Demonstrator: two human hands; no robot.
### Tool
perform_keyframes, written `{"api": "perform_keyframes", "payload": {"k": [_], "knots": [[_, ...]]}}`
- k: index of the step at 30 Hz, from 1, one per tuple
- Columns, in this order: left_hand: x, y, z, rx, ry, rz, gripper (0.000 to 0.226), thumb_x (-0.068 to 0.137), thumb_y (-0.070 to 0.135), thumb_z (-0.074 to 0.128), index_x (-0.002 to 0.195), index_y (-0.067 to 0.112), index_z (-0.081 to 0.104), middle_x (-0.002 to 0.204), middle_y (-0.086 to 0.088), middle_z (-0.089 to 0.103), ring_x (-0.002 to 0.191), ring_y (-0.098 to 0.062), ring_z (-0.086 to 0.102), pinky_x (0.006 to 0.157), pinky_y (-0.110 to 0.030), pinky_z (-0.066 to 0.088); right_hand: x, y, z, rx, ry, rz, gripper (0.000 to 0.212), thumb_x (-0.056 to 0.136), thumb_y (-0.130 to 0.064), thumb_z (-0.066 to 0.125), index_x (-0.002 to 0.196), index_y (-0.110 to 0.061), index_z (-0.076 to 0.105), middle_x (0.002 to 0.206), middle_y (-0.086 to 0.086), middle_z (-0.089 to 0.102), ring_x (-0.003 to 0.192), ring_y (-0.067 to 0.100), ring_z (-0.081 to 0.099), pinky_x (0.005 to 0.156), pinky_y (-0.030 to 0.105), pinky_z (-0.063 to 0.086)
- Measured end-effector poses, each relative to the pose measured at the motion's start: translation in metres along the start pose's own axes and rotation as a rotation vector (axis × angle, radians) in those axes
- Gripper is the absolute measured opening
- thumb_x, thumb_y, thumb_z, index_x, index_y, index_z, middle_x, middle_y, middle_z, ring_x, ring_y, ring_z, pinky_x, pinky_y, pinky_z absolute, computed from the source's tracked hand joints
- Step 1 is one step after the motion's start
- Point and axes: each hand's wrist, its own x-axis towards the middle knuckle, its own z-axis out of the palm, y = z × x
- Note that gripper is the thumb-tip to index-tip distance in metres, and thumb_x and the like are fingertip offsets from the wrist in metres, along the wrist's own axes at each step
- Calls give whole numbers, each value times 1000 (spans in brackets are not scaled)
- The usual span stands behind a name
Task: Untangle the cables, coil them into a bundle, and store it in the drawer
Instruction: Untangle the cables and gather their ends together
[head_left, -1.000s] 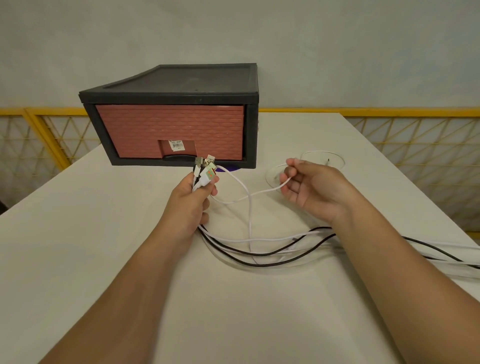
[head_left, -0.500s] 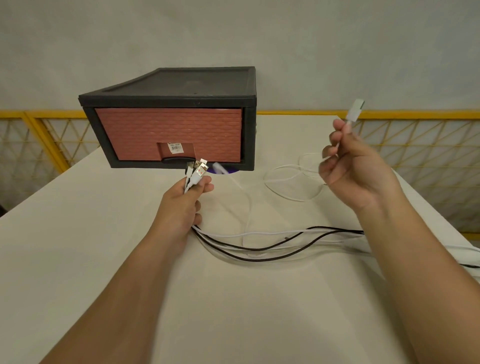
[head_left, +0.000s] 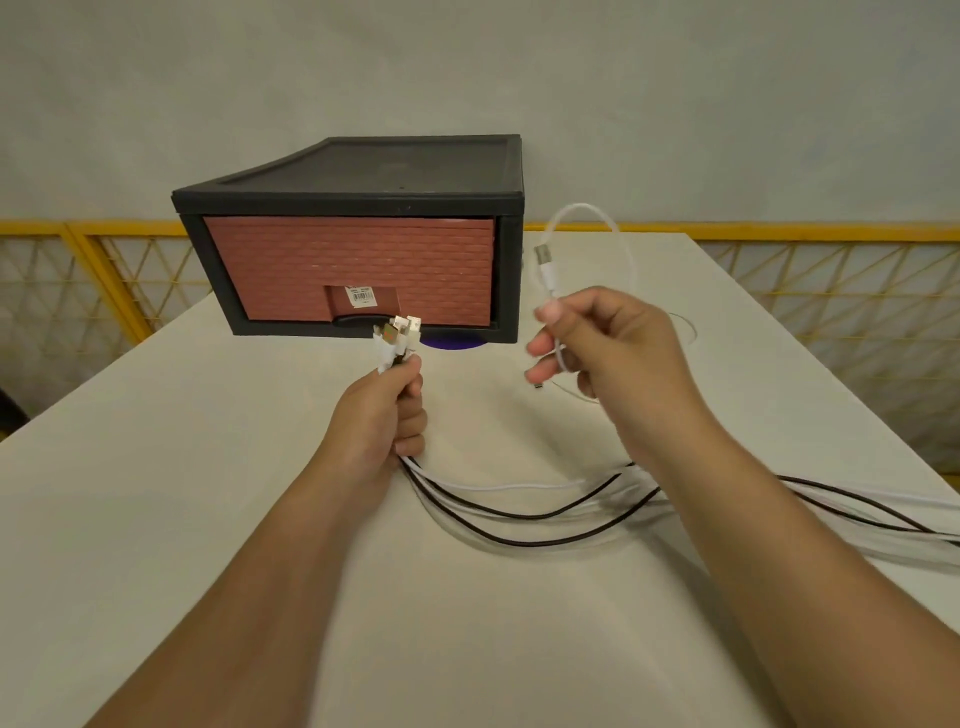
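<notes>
Single head-worn view, facing forward and down, close over table (head_left: 156, 519)

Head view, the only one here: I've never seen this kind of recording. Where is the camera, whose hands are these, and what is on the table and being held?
There is no machine here. A person works with bare hands, and the single camera sits on their head, looking forward and down, so both forearms reach in from the bottom edge. On the white table stands a black drawer unit with a brick-patterned reddish drawer, which is closed. The left hand grips a bunch of cable plugs, which stick up above it. Black and white cables trail from that hand across the table to the right. The right hand pinches one white cable just below its plug, and that cable arcs in a loop above the hand.
</notes>
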Motion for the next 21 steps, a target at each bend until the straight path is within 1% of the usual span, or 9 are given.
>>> {"api": "perform_keyframes", "payload": {"k": [2, 5, 8, 11, 13, 16, 18, 19, 21], "knots": [[-1, 1, 0, -43, -42, -29, 35, 99, 21, 45, 65, 19, 35, 51, 8, 20, 40, -6, 17, 35, -18, 16, -7, 3, 15, -22, -73, 17, 14, 93, -16, 59, 82, -9, 61, 68, 3, 68, 55, 15, 67, 45, 9, 37], [-2, 2, -2, -123, -117, -49, 30, 93, 18, 41, 64, 19, 34, 49, 8, 20, 39, -6, 17, 36, -19, 17, -14, 17, 33, 8, -155, 90, 14, 97, -20, 55, 86, -12, 59, 68, -1, 68, 64, 15, 69, 54, 18, 47], [-3, 3, -3, -181, -165, -49, 24, 88, 18, 38, 64, 18, 35, 49, 7, 20, 39, -6, 17, 38, -20, 17, -16, 28, 43, 164, -190, 200, 9, 98, -10, 51, 93, -12, 58, 75, 2, 68, 76, 18, 71, 72, 27, 57], [-3, 2, -2, -218, -200, -43, 17, 82, 19, 40, 65, 17, 37, 51, 7, 21, 39, -6, 18, 40, -20, 18, -16, 33, 45, 162, -210, 187, 14, 96, 0, 51, 99, -10, 61, 85, 6, 65, 86, 21, 70, 83, 29, 57], [-5, 2, -1, -237, -221, -39, 10, 72, 22, 45, 66, 16, 40, 51, 6, 22, 40, -6, 19, 40, -20, 20, -17, 33, 44, 119, -221, 158, 15, 94, 2, 55, 97, -10, 64, 86, 5, 61, 84, 20, 70, 80, 27, 58], [-7, 2, 0, -246, -248, -60, 9, 69, 24, 45, 69, 15, 42, 53, 5, 23, 42, -7, 19, 44, -21, 19, -18, 33, 44, -6, -227, 117, 17, 90, -1, 61, 94, -16, 68, 79, -4, 63, 73, 9, 68, 63, 16, 53], [-7, 2, 2, -225, -250, -70, 8, 77, 22, 42, 71, 16, 42, 53, 5, 23, 43, -7, 20, 45, -22, 20, -19, 35, 46, -101, -207, 78, 21, 88, -4, 65, 90, -24, 70, 72, -10, 63, 66, 0, 63, 56, 8, 43], [-7, 1, 3, -202, -243, -74, 12, 83, 20, 39, 73, 16, 42, 53, 5, 24, 43, -7, 21, 45, -21, 21, -19, 35, 47, -117, -197, 64, 22, 87, -4, 66, 88, -26, 70, 70, -10, 62, 62, -2, 61, 55, 6, 41], [-7, -1, 6, -162, -231, -75, 18, 91, 20, 35, 77, 14, 44, 54, 4, 26, 43, -8, 23, 45, -21, 22, -20, 35, 50, -95, -182, 54, 20, 87, -3, 66, 90, -22, 71, 67, -6, 63, 56, -2, 59, 51, 6, 40]]}}
